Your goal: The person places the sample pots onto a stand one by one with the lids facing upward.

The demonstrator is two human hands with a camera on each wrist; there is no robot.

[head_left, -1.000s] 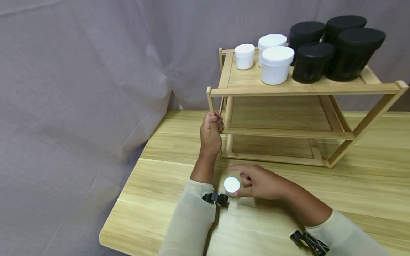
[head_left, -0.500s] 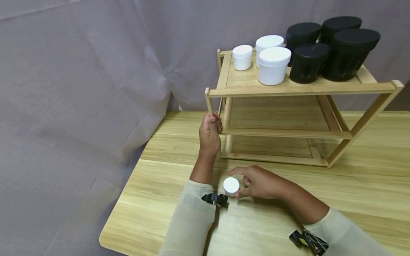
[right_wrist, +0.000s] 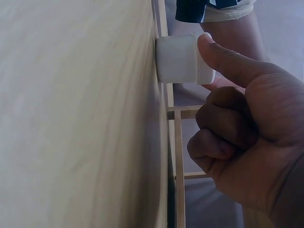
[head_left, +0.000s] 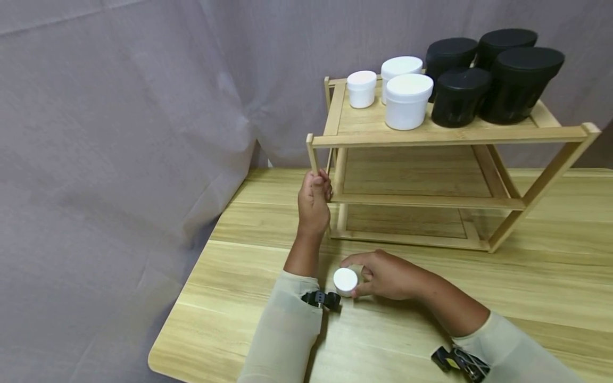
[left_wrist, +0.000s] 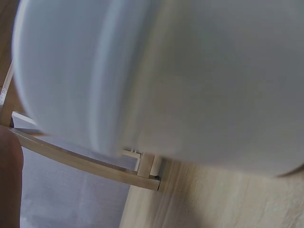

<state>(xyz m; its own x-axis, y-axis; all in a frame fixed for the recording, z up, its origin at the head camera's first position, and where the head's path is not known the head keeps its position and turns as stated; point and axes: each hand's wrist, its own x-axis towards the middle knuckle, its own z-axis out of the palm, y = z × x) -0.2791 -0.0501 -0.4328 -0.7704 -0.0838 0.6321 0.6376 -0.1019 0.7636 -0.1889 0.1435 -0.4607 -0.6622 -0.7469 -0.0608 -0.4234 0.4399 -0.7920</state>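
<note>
A small white lidded jar (head_left: pixel 345 281) stands upright on the table beside the left forearm. My right hand (head_left: pixel 392 274) pinches it by the lid, thumb on the near side and index finger on the far side; the other fingers are curled in. The right wrist view shows the thumb (right_wrist: pixel 228 57) against the lid of the jar (right_wrist: pixel 178 59). My left hand (head_left: pixel 313 205) grips the front left post of a wooden shelf rack (head_left: pixel 431 201). In the left wrist view the jar (left_wrist: pixel 213 85) looms close and blurred.
On the rack's top shelf (head_left: pixel 369 119) stand white jars (head_left: pixel 406 103) on the left and several black jars (head_left: pixel 462 98) on the right. A grey cloth (head_left: pixel 119 159) hangs behind and left of the wooden table (head_left: pixel 220 308), whose left edge shows.
My right index finger has come in toward the jar's lid, narrowing the gap to the thumb. The left hand keeps its grip on the post. The head view has shifted slightly.
</note>
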